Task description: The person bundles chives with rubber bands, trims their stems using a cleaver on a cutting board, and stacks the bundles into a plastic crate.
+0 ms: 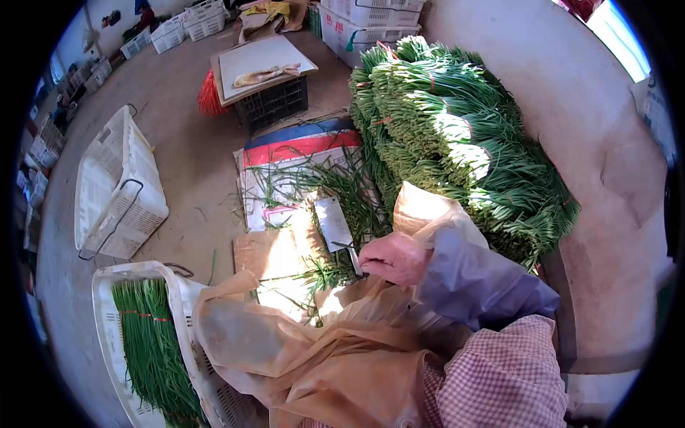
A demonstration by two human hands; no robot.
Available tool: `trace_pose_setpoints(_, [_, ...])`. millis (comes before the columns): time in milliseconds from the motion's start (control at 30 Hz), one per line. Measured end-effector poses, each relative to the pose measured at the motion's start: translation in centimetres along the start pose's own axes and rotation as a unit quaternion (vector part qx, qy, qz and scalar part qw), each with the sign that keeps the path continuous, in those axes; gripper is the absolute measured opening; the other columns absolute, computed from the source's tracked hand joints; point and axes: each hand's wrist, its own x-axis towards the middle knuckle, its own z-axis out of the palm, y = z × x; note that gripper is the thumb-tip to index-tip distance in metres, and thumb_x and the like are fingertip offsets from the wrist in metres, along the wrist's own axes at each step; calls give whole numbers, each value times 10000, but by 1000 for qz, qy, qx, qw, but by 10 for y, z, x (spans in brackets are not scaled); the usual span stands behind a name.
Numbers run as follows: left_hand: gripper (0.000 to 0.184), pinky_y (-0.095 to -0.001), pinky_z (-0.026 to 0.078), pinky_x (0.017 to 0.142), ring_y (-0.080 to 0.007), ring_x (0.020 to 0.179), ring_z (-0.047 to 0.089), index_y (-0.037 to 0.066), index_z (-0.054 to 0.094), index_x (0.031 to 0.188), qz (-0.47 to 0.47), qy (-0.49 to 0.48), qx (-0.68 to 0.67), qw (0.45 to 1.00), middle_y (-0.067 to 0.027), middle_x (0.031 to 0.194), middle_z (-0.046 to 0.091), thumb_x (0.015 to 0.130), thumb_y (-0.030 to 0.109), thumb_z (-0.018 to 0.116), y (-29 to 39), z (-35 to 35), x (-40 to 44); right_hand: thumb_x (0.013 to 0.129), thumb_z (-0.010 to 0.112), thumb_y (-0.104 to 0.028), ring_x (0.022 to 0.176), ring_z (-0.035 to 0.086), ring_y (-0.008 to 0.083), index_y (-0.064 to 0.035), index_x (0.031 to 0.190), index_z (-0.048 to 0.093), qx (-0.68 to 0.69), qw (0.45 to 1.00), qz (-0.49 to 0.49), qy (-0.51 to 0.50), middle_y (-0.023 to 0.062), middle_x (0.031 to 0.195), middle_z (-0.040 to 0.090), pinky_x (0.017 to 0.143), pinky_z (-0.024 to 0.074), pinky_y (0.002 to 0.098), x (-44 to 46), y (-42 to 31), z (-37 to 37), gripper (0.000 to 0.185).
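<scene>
From my end, the right hand [394, 258] sits at the handle of the cleaver [334, 225], fingers curled narrow; whether they grip it, I can't tell. The left hand is out of my view. The handle points toward me, presumably for easy reach. Right of the cleaver, red bands keep the heaped chive bundles [428, 121] together.

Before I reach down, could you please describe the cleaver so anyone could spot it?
Find the heap of bundled green stalks, then the loose green clippings to its left. Among them is the cleaver, its broad, rectangular grey blade unlike the thin strands around it.
</scene>
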Motion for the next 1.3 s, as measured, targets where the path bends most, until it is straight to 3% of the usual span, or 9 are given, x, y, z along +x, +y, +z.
trace_pose_setpoints(233, [572, -380, 506, 919, -297, 1079, 628, 8, 512, 1368, 28, 200, -202, 958, -196, 1229, 640, 845, 137, 706, 69, -61, -26, 953, 626, -171, 588, 592, 138, -9, 805, 679, -87, 982, 97, 135, 49, 639, 611, 559, 489, 312, -2, 69, -195, 225])
trace_pose_setpoints(333, [511, -365, 510, 917, -274, 1073, 633, 9, 540, 1350, 130, 182, -306, 925, -185, 1228, 648, 872, 112, 691, 128, -86, -48, 840, 690, -122, 809, 662, 296, -38, 1034, 641, -233, 921, -23, 312, 142, 869, 654, 712, 525, 379, 27, 172, -270, 218])
trace_pose_setpoints(467, [606, -457, 482, 944, -402, 1096, 611, -14, 482, 1384, 434, 175, -106, 878, -255, 1198, 619, 812, 98, 646, 255, -118, -84, 794, 736, -127, 1281, 483, 288, -137, 1432, 375, -482, 842, 121, 209, 135, 1401, 475, 1062, 392, 397, 41, 196, -321, 732])
trace_pose_setpoints(800, [524, -443, 473, 836, -339, 903, 612, -4, 563, 1291, 426, 159, -37, 890, -159, 991, 631, 774, 57, 625, 361, -116, -93, 745, 769, -172, 1294, 461, 310, -144, 1421, 388, -470, 834, 270, 105, 140, 1405, 460, 1077, 357, 478, 88, 259, -345, 777])
trace_pose_setpoints(967, [478, -410, 494, 854, -322, 934, 630, -11, 578, 1261, 514, 192, -37, 835, -156, 1011, 637, 793, 62, 651, 383, -123, -101, 708, 795, -193, 1283, 461, 322, -136, 1415, 395, -447, 821, 135, 330, 135, 1376, 480, 1070, 341, 515, 99, 245, -348, 814])
trace_pose_setpoints(1133, [388, -385, 542, 861, -287, 969, 670, -56, 604, 1173, 440, -65, -389, 807, -205, 1117, 648, 858, 165, 660, 422, -120, -120, 628, 830, -175, 1187, 508, 340, -96, 1382, 431, -401, 759, -162, 486, 146, 1250, 558, 1035, 355, 469, 98, 123, -302, 857])
trace_pose_setpoints(1200, [435, -380, 557, 843, -277, 965, 681, -61, 582, 1225, 454, -216, -455, 735, -195, 1107, 662, 939, 264, 621, 423, -113, -98, 614, 815, -144, 1184, 496, 363, -63, 1365, 448, -365, 784, -241, 442, 162, 1257, 530, 1040, 346, 494, 101, 53, -242, 840])
trace_pose_setpoints(1233, [547, -392, 547, 863, -298, 1005, 671, -69, 555, 1268, 310, -356, -565, 677, -199, 1108, 669, 983, 397, 567, 432, -125, -109, 601, 802, -126, 1196, 495, 348, -62, 1343, 469, -329, 793, -296, 419, 146, 1251, 528, 1034, 344, 516, 103, 24, -209, 815])
trace_pose_setpoints(1300, [678, -440, 507, 936, -320, 1040, 653, -53, 511, 1330, 237, -526, -618, 534, -198, 1130, 662, 972, 522, 538, 418, -122, -76, 754, 671, -107, 1163, 529, 307, -86, 1244, 555, -312, 800, -346, 379, 121, 1191, 543, 1038, 338, 520, 108, -28, -134, 504])
